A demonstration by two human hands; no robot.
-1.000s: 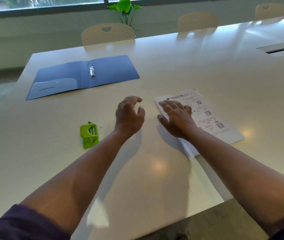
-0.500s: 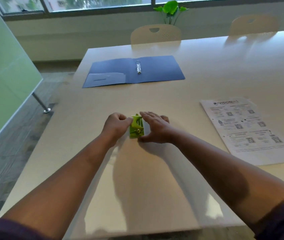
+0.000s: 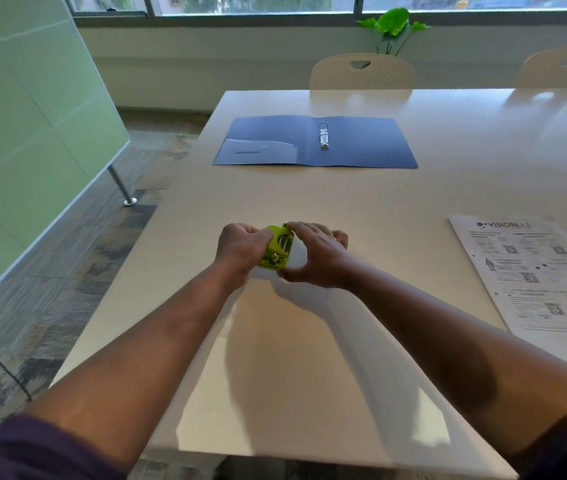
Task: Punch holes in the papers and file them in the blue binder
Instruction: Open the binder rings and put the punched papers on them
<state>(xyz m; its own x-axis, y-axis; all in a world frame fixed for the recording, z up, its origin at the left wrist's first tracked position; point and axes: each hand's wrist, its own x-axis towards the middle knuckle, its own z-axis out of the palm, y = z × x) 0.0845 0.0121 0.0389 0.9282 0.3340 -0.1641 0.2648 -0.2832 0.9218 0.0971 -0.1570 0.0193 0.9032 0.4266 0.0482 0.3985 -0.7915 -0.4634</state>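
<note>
Holding the green hole punch between both hands, you have it tipped up off the surface, its underside and metal parts turned toward you. Left to right: your left hand curls round the punch's left edge; the punch runs long axis near-to-far, slightly slanted; your right hand grips its right side, fingers over the far end, thumb low at the near end. Both forearms converge on it, elbows wide, wrists level.

Papers lie well apart to your right, flat, long axis running away from you — your right hand is the nearer one. Blue binder lies open straight ahead at the far side, ring clip at its spine, no sheets in it.

Judgement: nothing punched yet — the punch must go rightward to the papers, or they must come to it.
</note>
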